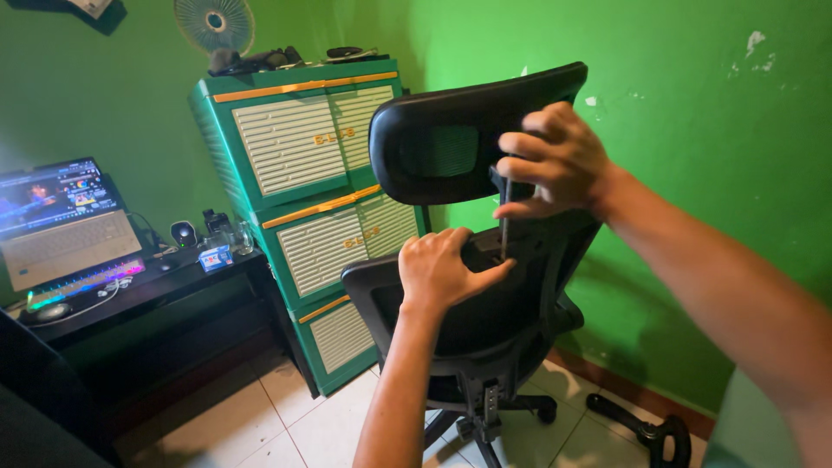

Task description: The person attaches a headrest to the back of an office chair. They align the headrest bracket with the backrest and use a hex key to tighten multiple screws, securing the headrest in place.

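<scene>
Left hand closed, gripping top of black chair back. Right hand pinched shut on screwdriver (tip down at headrest mount).

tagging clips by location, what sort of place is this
Probably a home office or bedroom corner: a black desk with an open laptop, a green plastic drawer cabinet, and an office chair that both hands are working on.

Green walls, tiled floor, green drawer cabinet, black desk.
</scene>
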